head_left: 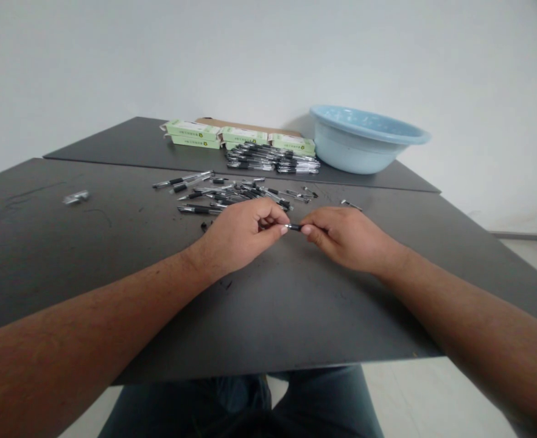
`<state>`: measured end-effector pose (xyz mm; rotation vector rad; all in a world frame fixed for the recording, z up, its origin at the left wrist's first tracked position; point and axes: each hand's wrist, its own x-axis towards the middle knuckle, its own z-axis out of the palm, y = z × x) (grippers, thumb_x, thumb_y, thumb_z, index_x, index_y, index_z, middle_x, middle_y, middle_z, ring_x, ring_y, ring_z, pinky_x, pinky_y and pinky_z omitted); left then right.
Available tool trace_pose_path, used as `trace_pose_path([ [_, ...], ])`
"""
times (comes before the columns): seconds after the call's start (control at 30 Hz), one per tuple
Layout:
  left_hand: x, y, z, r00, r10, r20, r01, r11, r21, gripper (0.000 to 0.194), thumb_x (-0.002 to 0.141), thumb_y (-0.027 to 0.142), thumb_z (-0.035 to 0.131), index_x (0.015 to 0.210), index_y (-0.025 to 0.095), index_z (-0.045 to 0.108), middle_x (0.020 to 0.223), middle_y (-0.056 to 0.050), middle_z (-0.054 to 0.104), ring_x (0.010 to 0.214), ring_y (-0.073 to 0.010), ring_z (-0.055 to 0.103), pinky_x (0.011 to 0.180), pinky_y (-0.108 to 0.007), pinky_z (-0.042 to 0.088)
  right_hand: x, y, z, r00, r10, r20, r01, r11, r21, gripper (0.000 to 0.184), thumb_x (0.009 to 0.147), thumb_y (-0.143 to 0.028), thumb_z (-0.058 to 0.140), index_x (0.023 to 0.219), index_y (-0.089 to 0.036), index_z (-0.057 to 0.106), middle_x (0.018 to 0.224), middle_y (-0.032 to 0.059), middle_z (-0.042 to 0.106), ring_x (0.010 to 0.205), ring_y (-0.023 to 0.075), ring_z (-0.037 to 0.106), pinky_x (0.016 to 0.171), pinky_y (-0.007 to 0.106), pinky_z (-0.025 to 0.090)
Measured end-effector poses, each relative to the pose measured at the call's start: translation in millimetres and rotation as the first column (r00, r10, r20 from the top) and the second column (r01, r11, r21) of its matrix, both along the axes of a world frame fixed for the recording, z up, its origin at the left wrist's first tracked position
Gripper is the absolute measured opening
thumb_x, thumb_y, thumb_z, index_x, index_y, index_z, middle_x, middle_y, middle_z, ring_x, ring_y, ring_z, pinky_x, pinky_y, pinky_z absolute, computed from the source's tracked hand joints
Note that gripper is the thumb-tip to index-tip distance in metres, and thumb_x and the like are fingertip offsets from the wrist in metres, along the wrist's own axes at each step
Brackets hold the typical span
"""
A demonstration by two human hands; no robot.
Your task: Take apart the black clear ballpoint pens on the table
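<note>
Between my two hands, above the dark table, is a pen (294,227) with a black grip, mostly covered by fingers. Finger and thumb of my left hand (245,234) pinch its silvery tip end. From the other side, my right hand (348,236) is closed around the black part. Just beyond my left hand lies a loose heap of pens and pen parts (241,193), clear with black grips. A few small black pieces (204,227) sit beside my left wrist, partly hidden by it.
Farther back, bundled pens (273,159) are stacked before green and white boxes (195,135). A light blue basin (364,143) stands at the back right. At the left lies a small clear packet (75,197). The dark table (287,316) has its front edge near my legs.
</note>
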<state>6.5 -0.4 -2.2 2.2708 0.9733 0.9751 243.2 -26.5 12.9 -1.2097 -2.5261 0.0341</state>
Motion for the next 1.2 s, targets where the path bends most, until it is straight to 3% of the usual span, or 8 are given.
trace_pose_path([
  [0.1, 0.2, -0.7, 0.8, 1.000, 0.000, -0.001, 0.000, 1.000, -0.002, 0.009, 0.089, 0.023, 0.065, 0.093, 0.021, 0.073, 0.084, 0.001, 0.075, 0.075, -0.0137, 0.068, 0.073, -0.025, 0.053, -0.5, -0.4, 0.5, 0.999, -0.016, -0.031, 0.016, 1.000, 0.006, 0.015, 0.097, -0.030, 0.061, 0.104, -0.019, 0.068, 0.091, 0.0060, 0.074, 0.082, 0.0199, 0.067, 0.074, 0.029, 0.045],
  [0.23, 0.3, -1.4, 2.1, 1.000, -0.012, -0.005, 0.012, 1.000, -0.017, 0.008, 0.087, 0.022, 0.066, 0.092, 0.020, 0.073, 0.083, 0.001, 0.075, 0.075, -0.0137, 0.069, 0.072, -0.024, 0.052, -1.3, -1.0, 0.8, 1.000, 0.001, 0.021, 0.000, 1.000, -0.022, 0.019, 0.101, -0.030, 0.054, 0.101, -0.019, 0.070, 0.088, 0.0058, 0.074, 0.082, 0.0202, 0.067, 0.074, 0.029, 0.045],
  [0.33, 0.0, -1.5, 2.9, 1.000, -0.001, 0.001, 0.001, 1.000, -0.015, 0.008, 0.087, 0.021, 0.066, 0.092, 0.020, 0.073, 0.083, 0.002, 0.075, 0.075, -0.0134, 0.069, 0.072, -0.024, 0.052, -1.0, -1.1, 0.0, 0.999, -0.007, -0.033, 0.005, 0.999, -0.036, 0.017, 0.099, -0.030, 0.057, 0.105, -0.019, 0.069, 0.093, 0.0050, 0.075, 0.084, 0.0197, 0.069, 0.076, 0.029, 0.046],
  [0.57, -0.8, -1.0, 3.0, 1.000, 0.022, 0.005, -0.021, 1.000, -0.016, 0.007, 0.087, 0.023, 0.067, 0.090, 0.020, 0.073, 0.080, 0.002, 0.075, 0.073, -0.0133, 0.069, 0.070, -0.024, 0.052, 2.8, 0.6, -0.3, 0.997, -0.047, -0.054, 0.050, 0.997, 0.055, 0.014, 0.093, -0.028, 0.065, 0.104, -0.021, 0.068, 0.092, 0.0044, 0.074, 0.085, 0.0201, 0.068, 0.075, 0.029, 0.046],
  [0.73, -1.4, -1.6, 1.9, 1.000, 0.011, -0.006, -0.011, 1.000, -0.012, 0.007, 0.086, 0.021, 0.066, 0.090, 0.021, 0.072, 0.079, 0.002, 0.074, 0.071, -0.0133, 0.068, 0.069, -0.024, 0.052, 0.0, -1.3, 0.8, 1.000, 0.003, -0.025, -0.003, 1.000, -0.015, 0.018, 0.101, -0.028, 0.053, 0.105, -0.020, 0.069, 0.093, 0.0057, 0.075, 0.086, 0.0201, 0.069, 0.077, 0.030, 0.046],
  [0.9, -1.7, -0.8, 1.6, 1.000, 0.018, -0.002, -0.018, 1.000, -0.014, 0.007, 0.087, 0.024, 0.066, 0.089, 0.020, 0.072, 0.079, 0.002, 0.075, 0.071, -0.0138, 0.068, 0.069, -0.025, 0.052, -0.7, -2.5, 1.7, 0.994, -0.052, -0.095, 0.049, 0.998, -0.030, 0.014, 0.094, -0.028, 0.065, 0.105, -0.020, 0.067, 0.092, 0.0035, 0.075, 0.082, 0.0189, 0.068, 0.072, 0.028, 0.046],
  [1.0, -2.0, -0.2, 1.8, 1.000, 0.003, -0.013, -0.003, 1.000, -0.009, 0.007, 0.087, 0.024, 0.066, 0.088, 0.020, 0.072, 0.078, 0.002, 0.074, 0.071, -0.0135, 0.068, 0.068, -0.024, 0.052, -0.7, -1.8, 1.6, 0.999, -0.015, -0.035, 0.013, 0.998, -0.056, 0.014, 0.098, -0.028, 0.059, 0.102, -0.020, 0.069, 0.091, 0.0043, 0.076, 0.083, 0.0195, 0.069, 0.074, 0.029, 0.045],
  [1.2, -2.4, -0.4, 0.9, 1.000, 0.006, -0.019, -0.006, 1.000, -0.012, 0.007, 0.087, 0.024, 0.067, 0.089, 0.020, 0.072, 0.079, 0.002, 0.074, 0.071, -0.0132, 0.068, 0.067, -0.024, 0.051, -2.2, -1.2, -1.6, 0.992, -0.045, -0.119, 0.037, 0.997, -0.069, 0.013, 0.093, -0.026, 0.065, 0.104, -0.020, 0.067, 0.090, 0.0032, 0.074, 0.080, 0.0176, 0.068, 0.071, 0.027, 0.045],
])
